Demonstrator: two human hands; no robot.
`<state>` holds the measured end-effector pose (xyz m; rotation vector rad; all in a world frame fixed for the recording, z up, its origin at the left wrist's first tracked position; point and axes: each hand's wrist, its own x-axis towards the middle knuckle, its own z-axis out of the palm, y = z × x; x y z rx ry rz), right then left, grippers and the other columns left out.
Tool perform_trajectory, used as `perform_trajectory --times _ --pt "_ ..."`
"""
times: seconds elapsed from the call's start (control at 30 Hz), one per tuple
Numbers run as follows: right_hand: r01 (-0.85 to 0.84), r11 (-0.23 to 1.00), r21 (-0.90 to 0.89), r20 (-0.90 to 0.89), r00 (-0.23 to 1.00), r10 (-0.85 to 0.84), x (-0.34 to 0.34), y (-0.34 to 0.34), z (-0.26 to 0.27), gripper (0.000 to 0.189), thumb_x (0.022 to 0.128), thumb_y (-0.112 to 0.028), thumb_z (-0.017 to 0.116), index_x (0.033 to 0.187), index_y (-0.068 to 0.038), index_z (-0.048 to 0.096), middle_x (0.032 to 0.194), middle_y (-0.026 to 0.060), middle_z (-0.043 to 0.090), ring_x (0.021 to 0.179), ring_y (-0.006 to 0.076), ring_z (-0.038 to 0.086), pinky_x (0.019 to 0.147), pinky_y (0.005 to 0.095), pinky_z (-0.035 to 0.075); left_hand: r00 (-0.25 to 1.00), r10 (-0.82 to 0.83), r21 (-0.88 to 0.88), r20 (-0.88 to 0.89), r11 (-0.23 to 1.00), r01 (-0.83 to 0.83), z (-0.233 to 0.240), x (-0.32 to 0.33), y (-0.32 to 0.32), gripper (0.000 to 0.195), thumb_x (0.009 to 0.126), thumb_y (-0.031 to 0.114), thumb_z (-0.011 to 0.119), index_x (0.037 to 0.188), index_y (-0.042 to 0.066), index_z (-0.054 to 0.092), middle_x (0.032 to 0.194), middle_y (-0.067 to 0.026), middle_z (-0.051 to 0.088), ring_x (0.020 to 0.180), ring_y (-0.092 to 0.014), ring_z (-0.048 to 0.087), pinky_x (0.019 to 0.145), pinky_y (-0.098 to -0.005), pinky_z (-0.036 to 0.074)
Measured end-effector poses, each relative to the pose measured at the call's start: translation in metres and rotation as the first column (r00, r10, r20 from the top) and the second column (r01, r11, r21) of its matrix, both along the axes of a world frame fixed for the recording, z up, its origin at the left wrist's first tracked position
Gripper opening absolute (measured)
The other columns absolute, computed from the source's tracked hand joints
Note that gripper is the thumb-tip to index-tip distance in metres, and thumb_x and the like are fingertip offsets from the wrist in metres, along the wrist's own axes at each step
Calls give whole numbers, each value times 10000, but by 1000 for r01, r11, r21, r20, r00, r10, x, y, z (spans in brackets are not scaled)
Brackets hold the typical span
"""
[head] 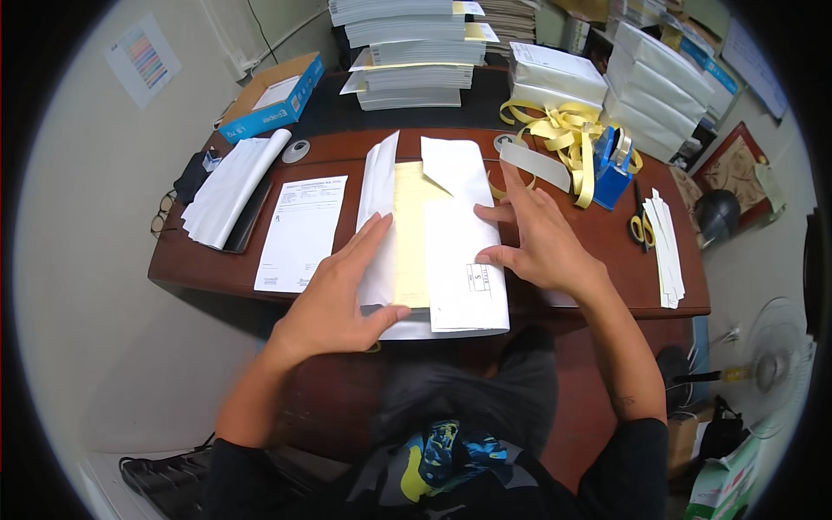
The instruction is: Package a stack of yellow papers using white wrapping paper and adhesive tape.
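White wrapping paper (463,260) lies partly folded around a stack of yellow paper (411,247) at the desk's near edge. Its left flap stands up and its right side is folded inward, leaving a yellow strip showing between. My left hand (344,292) rests against the left flap, thumb apart from the fingers. At the right edge of the wrapper, the fingers and thumb of my right hand (536,237) touch the paper. A strip of tape (536,166) extends from near my right index finger; whether it sticks to that finger cannot be told.
Left of the wrapper lie a printed form (302,234) and curled white sheets (237,188). Yellow strapping (569,130), a blue tape dispenser (611,172), scissors (642,227) and paper strips (664,253) are at the right. Stacked pads (416,75) and wrapped packages (559,78) stand behind.
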<state>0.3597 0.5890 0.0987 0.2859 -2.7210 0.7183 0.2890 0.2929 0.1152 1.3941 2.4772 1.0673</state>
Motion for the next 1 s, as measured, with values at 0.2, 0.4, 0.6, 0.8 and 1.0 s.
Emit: perform_trajectory --times 0.2,0.4,0.6,0.8,1.0 --pt "-6 1000 -25 63 998 8 2 0 3 1233 757 -284 870 1586 39 16 1257 144 697 1279 382 509 1123 454 298 983 166 -52 -81 984 -170 4 8 -9 846 716 88 786 1462 -67 419 1225 -356 626 1127 -479 649 1002 -403 495" --pt "-17 1000 19 -47 999 18 0 1 0 1087 766 -280 849 1537 81 174 1179 145 724 1134 358 590 1065 463 367 866 414 -59 -281 893 -446 -2 1 -24 558 770 47 744 1286 -1 538 797 -218 704 728 -392 716 726 -473 559" --pt "-26 999 40 -28 999 27 -1 7 -4 1126 766 -281 852 1551 81 130 1190 139 723 1138 357 585 1077 464 363 897 424 -9 -123 904 -428 24 -6 -17 537 775 -30 715 1283 14 546 692 -127 651 582 -245 659 578 -337 512" --pt "-27 999 22 45 999 26 -4 -1 5 1215 757 -280 860 1566 75 26 1216 141 716 1168 361 572 1100 460 345 983 185 244 16 952 -183 41 -6 28 559 784 -48 671 1328 21 563 725 -129 634 605 -227 652 563 -328 495" --pt "-12 1000 22 -25 1000 12 1 7 -2 1284 701 -243 900 1587 36 14 1203 133 722 1188 357 560 1105 445 339 964 -64 55 -258 995 80 19 -3 70 608 810 19 633 1403 79 510 796 -93 669 749 -289 674 802 -429 489"
